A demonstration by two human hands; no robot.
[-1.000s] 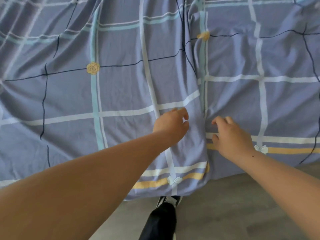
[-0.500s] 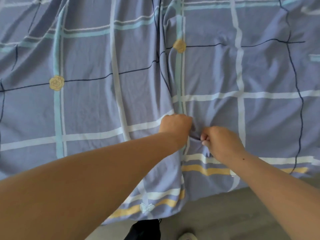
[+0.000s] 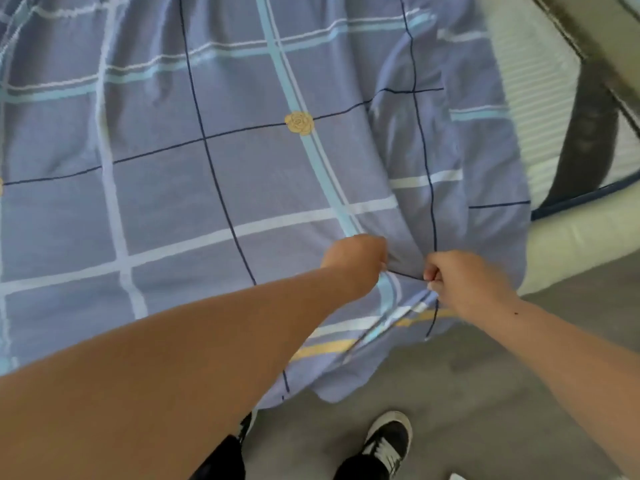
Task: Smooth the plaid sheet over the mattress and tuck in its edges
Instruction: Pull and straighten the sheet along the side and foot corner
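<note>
The blue plaid sheet (image 3: 221, 174) with white, teal and dark lines and a yellow rose motif covers most of the mattress (image 3: 571, 237). Its near edge hangs over the side toward the floor. My left hand (image 3: 356, 258) is closed on a bunch of the fabric near the bed's edge. My right hand (image 3: 464, 282) grips the sheet a short way to the right. A taut fold runs between the two fists. At the right the pale mattress corner with dark blue piping lies bare.
Grey floor (image 3: 467, 393) runs along the bed's near side. My black-and-white shoe (image 3: 388, 441) stands on it, close to the hanging sheet edge. A dark curved band (image 3: 585, 133) and a frame bar (image 3: 588, 39) cross the bare mattress at the upper right.
Both hands went from open on the sheet to fists closed on the fabric. The view has swung right, so the bare mattress corner now shows and the sheet is drawn toward it.
</note>
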